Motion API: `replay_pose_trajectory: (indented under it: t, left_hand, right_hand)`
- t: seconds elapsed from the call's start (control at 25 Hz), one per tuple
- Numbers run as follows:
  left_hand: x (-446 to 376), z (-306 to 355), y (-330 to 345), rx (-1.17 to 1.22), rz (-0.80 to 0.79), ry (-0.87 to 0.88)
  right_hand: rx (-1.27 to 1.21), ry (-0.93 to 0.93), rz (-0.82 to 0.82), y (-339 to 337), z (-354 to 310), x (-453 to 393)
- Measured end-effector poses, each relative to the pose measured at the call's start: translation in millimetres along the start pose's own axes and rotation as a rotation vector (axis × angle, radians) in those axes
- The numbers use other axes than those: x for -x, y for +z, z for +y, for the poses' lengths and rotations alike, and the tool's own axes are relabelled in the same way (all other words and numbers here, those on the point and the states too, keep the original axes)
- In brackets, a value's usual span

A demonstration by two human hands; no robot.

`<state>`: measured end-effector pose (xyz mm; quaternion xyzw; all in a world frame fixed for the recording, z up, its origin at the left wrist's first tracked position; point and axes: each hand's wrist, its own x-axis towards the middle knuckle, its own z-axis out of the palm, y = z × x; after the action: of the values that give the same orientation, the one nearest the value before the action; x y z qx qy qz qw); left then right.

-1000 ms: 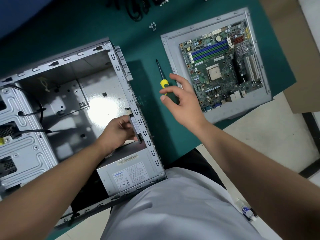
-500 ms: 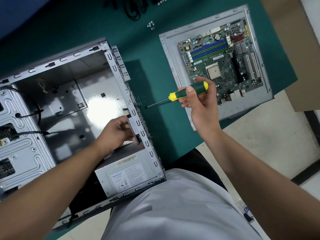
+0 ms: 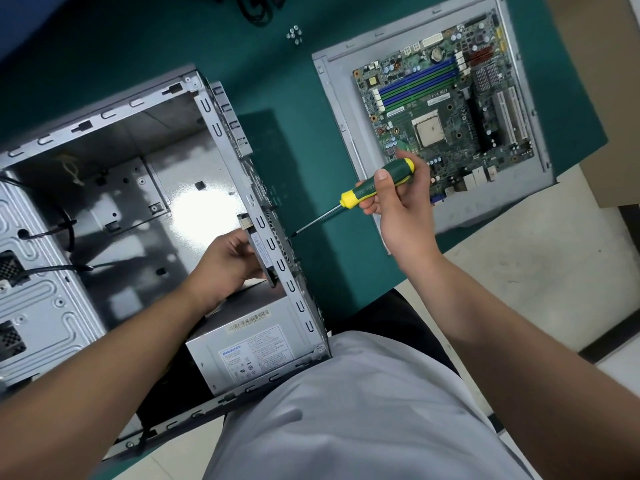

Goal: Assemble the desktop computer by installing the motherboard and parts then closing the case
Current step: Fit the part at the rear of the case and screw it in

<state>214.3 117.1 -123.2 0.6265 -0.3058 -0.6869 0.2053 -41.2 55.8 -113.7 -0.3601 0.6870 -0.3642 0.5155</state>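
The open grey computer case (image 3: 114, 209) lies on its side at the left, with the power supply (image 3: 249, 348) in its near corner. My left hand (image 3: 228, 261) reaches inside and holds a thin flat part (image 3: 263, 252) against the case's right wall. My right hand (image 3: 401, 206) grips a green-and-yellow screwdriver (image 3: 374, 188), whose tip points at the outside of that wall. The green motherboard (image 3: 446, 112) rests on the grey side panel (image 3: 339, 98) at the right.
A cluster of small screws (image 3: 294, 33) lies on the green mat (image 3: 298, 140) at the top centre, near black cables (image 3: 256, 8). Black cables run from the drive cage (image 3: 31, 292) at the left. A brown cardboard box (image 3: 602, 98) sits at the far right.
My right hand picked the screwdriver up off the mat and brought its tip toward the case's right wall. My left hand has stayed on the part inside the case.
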Motion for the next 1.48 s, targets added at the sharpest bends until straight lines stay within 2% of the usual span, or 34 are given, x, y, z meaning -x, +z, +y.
replay_pose_trajectory:
  t: [0.76,1.12,1.48]
  left_hand:
    - [0.6,1.5,0.4,-0.009,0.009,0.005]
    - [3.4,7.9,0.6,0.022,-0.010,-0.006]
    - [0.5,2.0,-1.3,-0.007,0.008,0.007]
  right_hand:
    - [-0.086,0.025,0.008,0.2,5.4,0.6]
    - [-0.145,0.093,-0.037,-3.4,7.2,-5.7]
    - [-0.148,0.073,-0.080,-3.8,-3.2,-3.2]
